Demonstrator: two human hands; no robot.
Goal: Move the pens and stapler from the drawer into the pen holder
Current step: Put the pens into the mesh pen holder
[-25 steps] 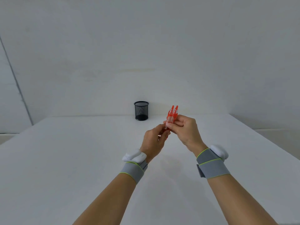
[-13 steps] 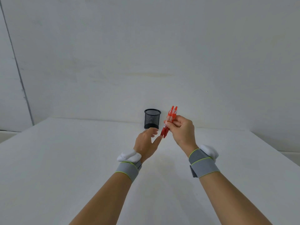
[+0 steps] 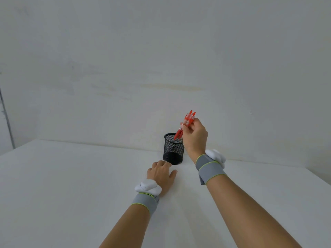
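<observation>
The white tabletop [image 3: 71, 185] carries one item: the pen holder [image 3: 173, 149], a black wire-mesh cylinder with a solid dark base, standing upright near the far edge, close to the wall.

My right hand [image 3: 194, 136] is raised just right of the pen holder, above its rim. Its fingers are closed in a pinch around a bundle of red pens [image 3: 185, 123]. The pens are tilted, upper ends up and to the right, lower ends down and to the left over the open mouth of the pen holder. The barrels are red-orange with paler clear sections near the top.

My left hand [image 3: 161, 173] lies palm down on the tabletop, just in front of the pen holder, fingers loosely spread and holding nothing; the fingertips reach almost to the base.

The exact pen count cannot be determined; the barrels overlap, and my right fingers cover their middle portion. Whether the tips are inside the rim or just above it is not clear.
</observation>
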